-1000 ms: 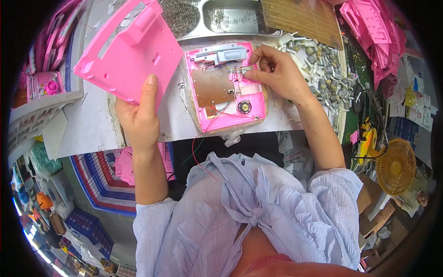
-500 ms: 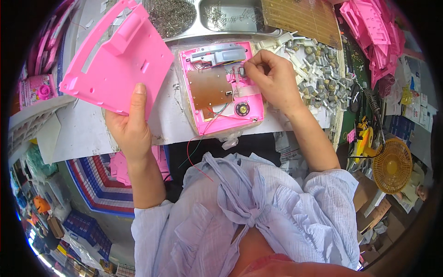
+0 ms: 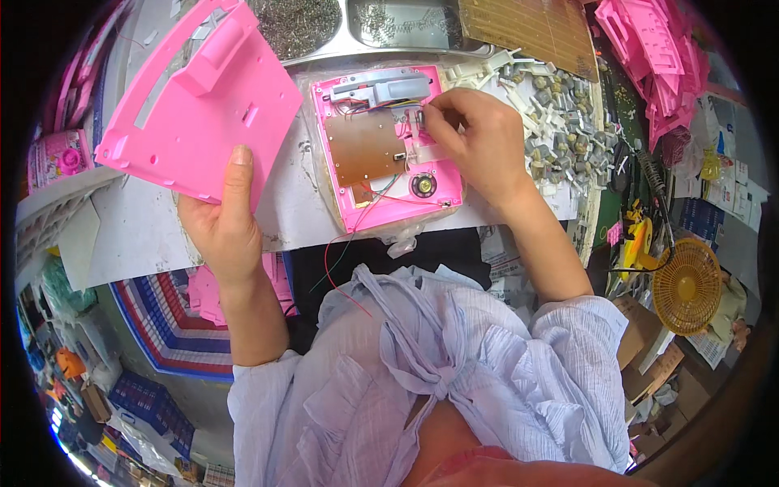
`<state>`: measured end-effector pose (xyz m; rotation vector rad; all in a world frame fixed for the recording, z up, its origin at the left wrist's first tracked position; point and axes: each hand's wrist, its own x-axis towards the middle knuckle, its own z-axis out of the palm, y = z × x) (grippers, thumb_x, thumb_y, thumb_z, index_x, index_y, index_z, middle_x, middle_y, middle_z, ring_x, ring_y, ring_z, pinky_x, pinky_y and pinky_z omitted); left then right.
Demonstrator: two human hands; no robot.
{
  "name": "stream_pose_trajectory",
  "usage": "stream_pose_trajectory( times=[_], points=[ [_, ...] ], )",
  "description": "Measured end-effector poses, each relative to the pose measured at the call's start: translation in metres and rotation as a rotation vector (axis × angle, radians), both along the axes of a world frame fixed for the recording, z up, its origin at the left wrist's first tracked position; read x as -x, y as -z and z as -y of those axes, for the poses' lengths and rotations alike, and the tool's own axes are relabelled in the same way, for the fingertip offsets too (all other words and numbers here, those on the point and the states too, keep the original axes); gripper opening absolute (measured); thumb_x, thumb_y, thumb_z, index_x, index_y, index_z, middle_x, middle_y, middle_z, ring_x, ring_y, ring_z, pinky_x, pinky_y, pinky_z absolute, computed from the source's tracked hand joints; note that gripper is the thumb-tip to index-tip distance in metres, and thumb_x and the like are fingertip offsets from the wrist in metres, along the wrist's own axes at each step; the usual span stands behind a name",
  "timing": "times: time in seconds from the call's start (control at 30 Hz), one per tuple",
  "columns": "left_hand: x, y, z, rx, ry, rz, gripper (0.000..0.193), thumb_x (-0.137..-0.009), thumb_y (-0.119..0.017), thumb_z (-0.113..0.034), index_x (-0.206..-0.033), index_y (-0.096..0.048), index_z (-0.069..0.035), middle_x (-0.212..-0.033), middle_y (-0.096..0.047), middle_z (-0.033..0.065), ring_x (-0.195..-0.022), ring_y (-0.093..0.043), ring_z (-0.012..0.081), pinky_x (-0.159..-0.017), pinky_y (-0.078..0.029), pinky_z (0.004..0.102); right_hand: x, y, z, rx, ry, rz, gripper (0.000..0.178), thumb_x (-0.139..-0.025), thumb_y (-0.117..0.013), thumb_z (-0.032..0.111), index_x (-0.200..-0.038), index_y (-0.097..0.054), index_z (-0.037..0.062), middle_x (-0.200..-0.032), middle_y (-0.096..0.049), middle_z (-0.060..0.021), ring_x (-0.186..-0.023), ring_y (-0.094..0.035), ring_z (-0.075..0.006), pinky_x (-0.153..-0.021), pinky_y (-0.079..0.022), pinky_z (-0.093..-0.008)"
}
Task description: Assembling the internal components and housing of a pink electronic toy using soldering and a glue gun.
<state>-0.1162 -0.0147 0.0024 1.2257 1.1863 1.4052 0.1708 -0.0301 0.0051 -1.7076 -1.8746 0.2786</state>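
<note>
My left hand point(image 3: 223, 223) grips a pink plastic panel point(image 3: 207, 122) by its lower edge, thumb on the face, holding it up left of the work. On the table, on clear plastic film, lies an open pink housing point(image 3: 357, 217). Inside it are a brown circuit board point(image 3: 365, 150), a grey plastic piece point(image 3: 393, 91) along the top, a small round speaker point(image 3: 423, 186) and thin wires. My right hand point(image 3: 479, 138) reaches over the housing's right side. Its thumb and forefinger are pinched at a small dark part point(image 3: 419, 119), mostly covered by the fingertips. Red and green wires trail over the front edge.
Metal trays of small springs point(image 3: 304, 28) stand at the back. White plastic pieces with grey blocks point(image 3: 560, 122) are heaped at right, beside a cardboard sheet point(image 3: 535, 32). Pink panels point(image 3: 649, 57) pile up far right, near a yellow fan point(image 3: 686, 286). A striped basket point(image 3: 162, 325) sits below left.
The whole view has shifted slightly. My right fingertips stay at the small part, which now looks turned and more covered. My left hand still holds the pink panel.
</note>
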Motion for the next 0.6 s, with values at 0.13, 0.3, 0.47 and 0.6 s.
stream_pose_trajectory(
  times=[0.13,0.3,0.47,0.6],
  points=[
    [-0.001,-0.002,0.003,0.003,-0.004,0.013,0.025,-0.098,-0.067,-0.003,-0.121,-0.061,0.005,-0.115,-0.067,0.0103,-0.102,-0.065,0.0151,-0.093,-0.051,0.0305,-0.001,-0.003,-0.013,0.244,0.070,-0.157,0.010,-0.085,-0.074,0.009,-0.085,-0.071,-0.0009,-0.069,-0.069,-0.0052,-0.059,-0.061,-0.0098,-0.055,-0.046,-0.0253],
    [0.001,-0.002,0.005,0.012,-0.014,0.014,0.025,-0.098,-0.067,-0.003,-0.120,-0.062,0.005,-0.114,-0.068,0.0102,-0.101,-0.066,0.0154,-0.092,-0.051,0.0304,-0.007,0.002,-0.014,0.405,0.119,-0.481,0.017,-0.086,-0.072,0.014,-0.081,-0.069,-0.0019,-0.066,-0.065,0.0005,-0.061,-0.053,-0.0025,-0.053,-0.042,-0.0237],
    [-0.006,-0.004,0.006,0.009,-0.026,0.080,0.025,-0.097,-0.068,-0.003,-0.120,-0.062,0.004,-0.113,-0.068,0.0103,-0.100,-0.066,0.0151,-0.090,-0.052,0.0297,-0.006,0.000,-0.018,0.325,0.071,-0.237,0.012,-0.085,-0.070,0.012,-0.083,-0.069,-0.0004,-0.065,-0.064,0.0007,-0.058,-0.052,-0.0034,-0.052,-0.041,-0.0234],
    [-0.009,-0.009,0.012,-0.018,0.019,0.122,0.025,-0.097,-0.067,-0.002,-0.121,-0.062,0.004,-0.113,-0.068,0.0107,-0.100,-0.067,0.0156,-0.090,-0.053,0.0297,-0.010,0.002,-0.017,0.308,0.056,-0.270,0.014,-0.088,-0.071,0.014,-0.091,-0.071,0.0011,-0.065,-0.063,0.0010,-0.058,-0.052,-0.0044,-0.053,-0.042,-0.0240]
  ],
)
